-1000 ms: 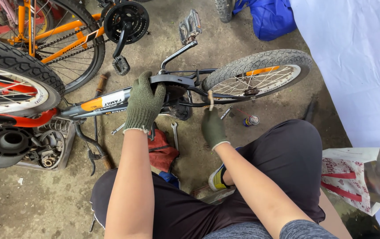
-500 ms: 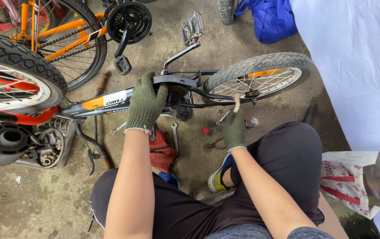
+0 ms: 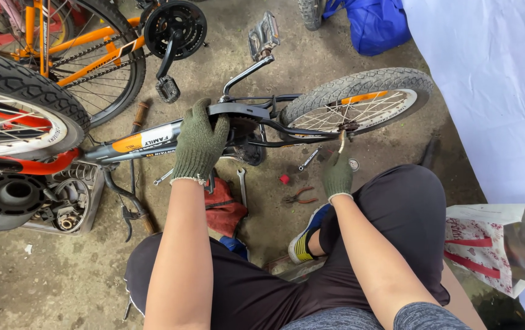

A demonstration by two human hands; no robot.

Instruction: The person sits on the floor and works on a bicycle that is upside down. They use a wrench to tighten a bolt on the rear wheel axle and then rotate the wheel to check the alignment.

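A small bicycle [image 3: 152, 139] lies on its side on the concrete floor in front of me. My left hand [image 3: 200, 142], in a green knit glove, grips the frame beside the black chain guard [image 3: 241, 111]. My right hand [image 3: 337, 173], also gloved, holds a thin light-coloured tool [image 3: 341, 140] whose tip touches the rear wheel hub [image 3: 349, 126]. The rear wheel [image 3: 360, 98] has a knobby grey tyre and an orange rim strip. One pedal [image 3: 264, 35] sticks up above the crank.
Wrenches [image 3: 242, 186], red-handled pliers [image 3: 300, 197], a small red cap [image 3: 284, 179] and a red rag [image 3: 223, 208] lie on the floor near my knees. Another orange bicycle [image 3: 91, 55] stands at the upper left. A crate of parts [image 3: 61, 205] sits left, a blue bag [image 3: 375, 24] at the top, and white sheeting [image 3: 495, 91] right.
My right hand has moved rightward from near the crank area to the rear wheel hub, carrying the thin tool. My left hand has stayed on the frame.
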